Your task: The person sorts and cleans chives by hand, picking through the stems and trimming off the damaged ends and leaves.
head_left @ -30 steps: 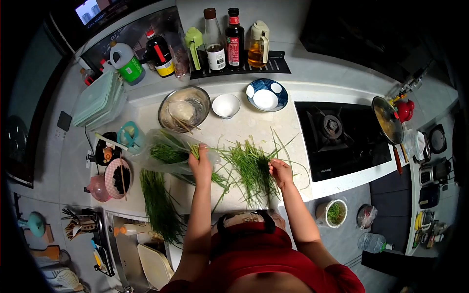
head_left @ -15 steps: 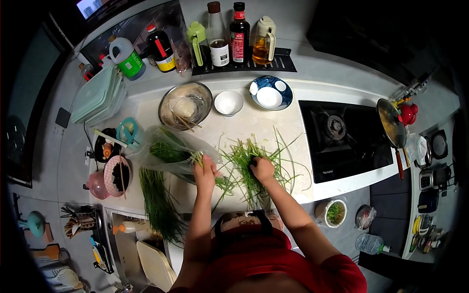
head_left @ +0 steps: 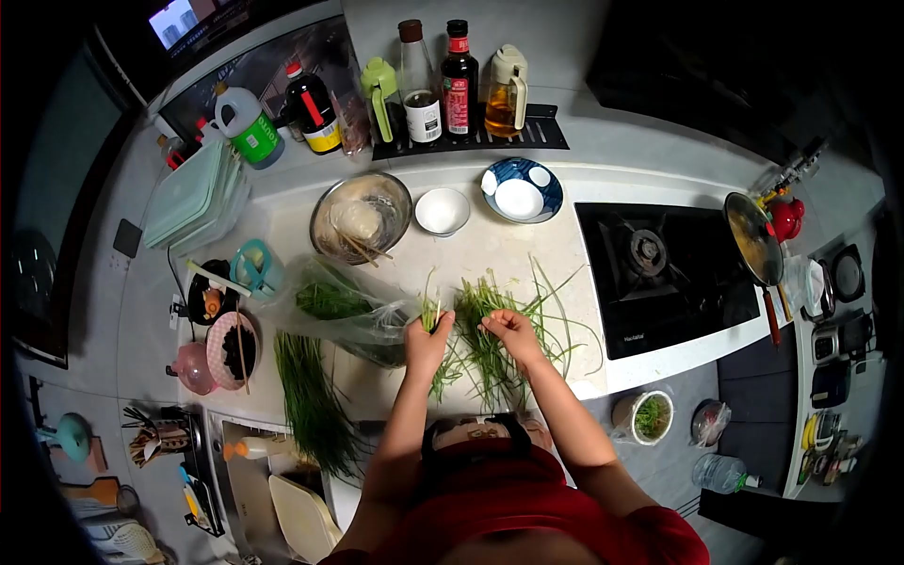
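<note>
My left hand (head_left: pixel 428 345) is closed round a small bunch of chives (head_left: pixel 430 306), their pale ends pointing up past the thumb. Just to the right, my right hand (head_left: pixel 515 336) is pinched at the loose pile of chives (head_left: pixel 492 369); whatever its fingertips hold is too small to make out. Left of my left hand lies a clear plastic bag (head_left: pixel 384 320) with more greens (head_left: pixel 330 290) inside. A neat bundle of long chives (head_left: pixel 306 391) lies at the counter's front left, its tips hanging over the edge.
Behind stand a metal bowl (head_left: pixel 328 209) with dough and chopsticks, a white bowl (head_left: pixel 443 211) and a blue-patterned bowl (head_left: pixel 546 202). Bottles (head_left: pixel 460 85) line the back rack. A gas hob (head_left: pixel 650 311) is at right, a sink (head_left: pixel 250 480) at front left, and a bin (head_left: pixel 621 414) below.
My left hand has moved right, away from the bag, with the bunch now upright. My right hand has lifted from deep in the pile to a fingertip pinch.
</note>
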`<state>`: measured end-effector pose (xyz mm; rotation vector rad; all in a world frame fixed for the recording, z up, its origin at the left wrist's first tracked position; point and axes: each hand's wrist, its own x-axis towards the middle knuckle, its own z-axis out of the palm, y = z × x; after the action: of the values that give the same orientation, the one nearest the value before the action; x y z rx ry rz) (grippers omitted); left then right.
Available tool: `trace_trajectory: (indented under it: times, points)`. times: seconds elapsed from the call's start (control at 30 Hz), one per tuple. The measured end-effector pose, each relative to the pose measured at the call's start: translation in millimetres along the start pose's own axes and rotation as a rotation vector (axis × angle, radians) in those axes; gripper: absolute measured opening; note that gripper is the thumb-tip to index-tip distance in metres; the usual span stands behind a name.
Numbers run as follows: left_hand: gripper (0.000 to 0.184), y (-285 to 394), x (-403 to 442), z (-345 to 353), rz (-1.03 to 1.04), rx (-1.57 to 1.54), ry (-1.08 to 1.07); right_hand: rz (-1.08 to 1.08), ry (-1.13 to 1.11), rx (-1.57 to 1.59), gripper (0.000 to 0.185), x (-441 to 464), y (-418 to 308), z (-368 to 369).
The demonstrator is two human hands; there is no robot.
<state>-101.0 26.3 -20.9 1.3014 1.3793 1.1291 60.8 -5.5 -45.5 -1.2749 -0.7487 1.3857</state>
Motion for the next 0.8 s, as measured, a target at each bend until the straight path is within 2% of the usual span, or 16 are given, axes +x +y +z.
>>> trace_trajectory:
  times: [0.1, 0.27, 0.37, 0.4, 0.5, 0.6, 0.7, 0.8]
  points:
    - [0.03, -6, 5, 8, -0.074, 0.171, -0.114, -0.002, -0.061, 0.001, 0.005, -9, -9, -2]
    - [0.028, 4, 4, 23, -0.338, 0.045, -0.325, -0.06, -0.246, -0.084, 0.005, -23, -15, -4]
    - [0.025, -17, 3, 29, -0.289, -0.118, -0.265, -0.035, -0.304, -0.272, 0.005, -24, -12, -12]
    - [0.022, -1, 1, 24, -0.399, -0.092, -0.317, -0.042, -0.264, -0.242, 0.006, -22, -3, -15]
    - [0.021, 14, -3, 21, -0.428, -0.108, -0.328, -0.055, -0.257, -0.22, 0.008, -24, -6, -17]
    - [0.019, 17, -3, 20, -0.44, -0.136, -0.34, -0.116, -0.342, -0.35, 0.008, -24, -8, -16]
    - [0.023, 8, -4, 18, -0.47, -0.246, -0.353, -0.078, -0.394, -0.221, 0.008, -24, -9, -13]
    - [0.027, 6, -5, 15, -0.473, -0.431, -0.303, -0.018, -0.169, -0.232, 0.007, -22, -1, -14]
